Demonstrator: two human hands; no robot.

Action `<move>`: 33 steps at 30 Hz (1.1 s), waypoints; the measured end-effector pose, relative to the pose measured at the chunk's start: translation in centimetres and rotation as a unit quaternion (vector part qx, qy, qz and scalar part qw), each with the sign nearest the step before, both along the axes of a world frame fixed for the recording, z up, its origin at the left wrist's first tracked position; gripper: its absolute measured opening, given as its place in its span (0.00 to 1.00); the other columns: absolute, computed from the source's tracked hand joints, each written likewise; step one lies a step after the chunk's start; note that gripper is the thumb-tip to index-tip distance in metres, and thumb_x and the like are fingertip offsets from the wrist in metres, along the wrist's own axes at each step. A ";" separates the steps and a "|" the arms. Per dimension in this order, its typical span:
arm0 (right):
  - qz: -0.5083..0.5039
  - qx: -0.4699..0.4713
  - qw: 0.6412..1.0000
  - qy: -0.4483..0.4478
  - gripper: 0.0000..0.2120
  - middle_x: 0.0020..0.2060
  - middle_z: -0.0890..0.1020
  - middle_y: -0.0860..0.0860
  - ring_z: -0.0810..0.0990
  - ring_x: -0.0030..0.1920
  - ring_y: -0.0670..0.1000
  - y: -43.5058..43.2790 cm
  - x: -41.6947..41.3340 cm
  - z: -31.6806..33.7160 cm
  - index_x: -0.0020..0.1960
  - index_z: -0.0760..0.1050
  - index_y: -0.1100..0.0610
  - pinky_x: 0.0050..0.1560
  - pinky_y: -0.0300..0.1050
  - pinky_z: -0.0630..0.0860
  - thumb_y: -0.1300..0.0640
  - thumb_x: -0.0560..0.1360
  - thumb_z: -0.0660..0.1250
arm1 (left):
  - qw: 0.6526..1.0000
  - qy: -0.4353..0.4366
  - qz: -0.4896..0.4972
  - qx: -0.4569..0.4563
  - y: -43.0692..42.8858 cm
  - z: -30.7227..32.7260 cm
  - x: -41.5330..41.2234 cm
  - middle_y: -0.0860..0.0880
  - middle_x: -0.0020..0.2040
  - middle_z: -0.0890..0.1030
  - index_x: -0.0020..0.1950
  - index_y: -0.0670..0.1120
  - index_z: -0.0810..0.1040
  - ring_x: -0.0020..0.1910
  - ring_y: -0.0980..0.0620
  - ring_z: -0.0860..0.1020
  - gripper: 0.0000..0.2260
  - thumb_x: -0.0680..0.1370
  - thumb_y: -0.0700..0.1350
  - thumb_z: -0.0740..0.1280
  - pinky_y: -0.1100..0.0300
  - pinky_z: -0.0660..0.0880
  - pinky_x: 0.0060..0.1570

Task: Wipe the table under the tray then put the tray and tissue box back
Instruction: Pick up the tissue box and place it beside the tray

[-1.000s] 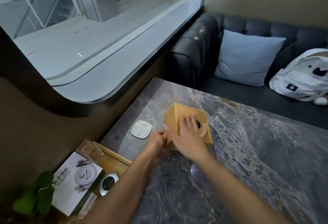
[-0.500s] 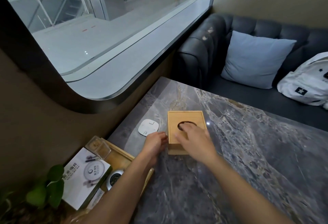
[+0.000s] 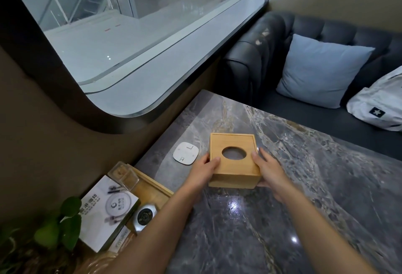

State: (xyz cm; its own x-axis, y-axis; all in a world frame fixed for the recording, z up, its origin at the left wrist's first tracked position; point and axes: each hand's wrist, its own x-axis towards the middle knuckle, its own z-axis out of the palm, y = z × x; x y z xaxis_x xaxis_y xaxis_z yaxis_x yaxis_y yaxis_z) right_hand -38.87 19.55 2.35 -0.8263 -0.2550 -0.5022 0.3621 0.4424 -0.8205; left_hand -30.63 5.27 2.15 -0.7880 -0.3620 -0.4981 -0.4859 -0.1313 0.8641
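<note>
A square wooden tissue box (image 3: 233,171) with an oval hole in its lid stands flat on the grey marble table (image 3: 293,186). My left hand (image 3: 203,170) grips its left side and my right hand (image 3: 268,167) grips its right side. No tissue shows in the hole. A wooden tray (image 3: 152,189) sits at the table's near left edge, holding a clear lidded container (image 3: 123,173), a white card box (image 3: 106,210) and a round silver device (image 3: 144,217). My left forearm crosses part of the tray.
A white square pad (image 3: 186,153) lies just left of the tissue box. A green plant (image 3: 58,223) stands at the bottom left. Beyond the table is a dark sofa (image 3: 250,63) with a blue cushion (image 3: 317,71) and a white backpack (image 3: 378,104). A wall with a window runs along the left.
The tissue box was tilted a second ago and now rests flat and square. My right hand has moved from its top to its right side; my left hand now clasps the left side.
</note>
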 end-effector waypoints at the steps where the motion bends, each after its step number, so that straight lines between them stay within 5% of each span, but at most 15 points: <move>1: 0.004 0.006 1.000 -0.003 0.27 0.67 0.71 0.52 0.73 0.62 0.56 -0.2 -0.1 0.2 0.74 0.56 0.48 0.57 0.63 0.76 0.46 0.78 0.58 | 1.000 -0.001 -0.003 -0.005 -0.1 -0.1 0.0 0.53 0.54 0.77 0.68 0.45 0.70 0.49 0.57 0.74 0.17 0.80 0.46 0.58 0.68 0.69 0.43; 5: 0.030 0.008 0.999 -0.023 0.18 0.58 0.78 0.54 0.78 0.54 0.58 -0.8 0.0 0.6 0.69 0.65 0.50 0.55 0.63 0.77 0.53 0.79 0.57 | 1.000 -0.015 0.010 -0.005 -0.9 0.2 0.0 0.48 0.56 0.78 0.63 0.46 0.73 0.53 0.50 0.75 0.14 0.80 0.44 0.57 0.59 0.71 0.48; 9: 0.034 -0.042 0.998 -0.031 0.16 0.54 0.80 0.53 0.79 0.53 0.59 -2.1 0.7 0.8 0.66 0.69 0.48 0.55 0.64 0.77 0.57 0.79 0.58 | 0.999 -0.018 0.040 0.002 -3.0 0.9 0.6 0.47 0.48 0.79 0.58 0.44 0.76 0.45 0.51 0.75 0.12 0.79 0.40 0.57 0.60 0.71 0.43; 12: 0.054 -0.074 0.996 0.000 0.15 0.55 0.79 0.51 0.79 0.52 0.55 -4.2 1.9 1.0 0.64 0.68 0.45 0.48 0.55 0.79 0.57 0.80 0.56 | 0.997 -0.038 0.056 -0.043 -5.0 1.8 1.4 0.44 0.50 0.78 0.51 0.45 0.75 0.48 0.47 0.75 0.09 0.78 0.38 0.57 0.55 0.69 0.47; 21: 0.050 -0.107 0.993 -0.022 0.16 0.56 0.79 0.50 0.79 0.54 0.54 -9.0 7.3 -1.4 0.66 0.68 0.49 0.51 0.59 0.80 0.55 0.79 0.57 | 0.969 -0.124 0.018 -0.214 -9.3 3.0 3.4 0.38 0.57 0.75 0.59 0.36 0.73 0.56 0.41 0.72 0.15 0.80 0.40 0.52 0.49 0.69 0.56; 26: 0.054 -0.105 0.992 -0.037 0.14 0.49 0.80 0.49 0.80 0.48 0.50 -8.8 7.7 -1.8 0.63 0.70 0.53 0.44 0.53 0.83 0.56 0.78 0.61 | 0.947 -0.147 -0.020 -0.284 -9.6 2.1 4.2 0.41 0.57 0.77 0.59 0.42 0.71 0.54 0.44 0.74 0.14 0.78 0.47 0.55 0.49 0.71 0.55; 28: 0.074 -0.084 0.993 -0.038 0.13 0.43 0.79 0.48 0.80 0.41 0.48 -8.4 6.8 -1.3 0.60 0.70 0.54 0.40 0.51 0.82 0.56 0.76 0.64 | 0.916 -0.164 -0.032 -0.364 -8.9 1.8 4.9 0.42 0.57 0.76 0.60 0.42 0.69 0.54 0.44 0.75 0.15 0.78 0.49 0.56 0.49 0.73 0.52; 31: 0.074 -0.067 0.994 -0.043 0.20 0.46 0.80 0.55 0.82 0.44 0.54 -7.9 5.2 -0.8 0.65 0.68 0.57 0.40 0.54 0.83 0.53 0.76 0.65 | 0.810 -0.142 -0.032 -0.567 -6.6 1.8 6.2 0.44 0.55 0.76 0.58 0.43 0.70 0.52 0.47 0.75 0.14 0.78 0.49 0.55 0.53 0.72 0.51; 33: 0.061 -0.082 0.994 -0.046 0.21 0.46 0.80 0.55 0.82 0.46 0.55 -7.7 4.4 -0.7 0.68 0.66 0.52 0.40 0.56 0.83 0.51 0.76 0.63 | 0.792 -0.115 -0.041 -0.598 -4.8 1.1 7.0 0.45 0.56 0.76 0.58 0.43 0.70 0.54 0.48 0.74 0.15 0.77 0.50 0.55 0.54 0.72 0.54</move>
State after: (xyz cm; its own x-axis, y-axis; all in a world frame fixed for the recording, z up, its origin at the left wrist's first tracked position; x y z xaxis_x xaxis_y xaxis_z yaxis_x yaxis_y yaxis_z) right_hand -34.47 11.83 1.60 -0.7367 -0.4357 -0.5171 0.3907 0.3499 -0.8514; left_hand -23.62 0.50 3.23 -0.7720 -0.6350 0.0283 -0.6124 0.7549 0.2346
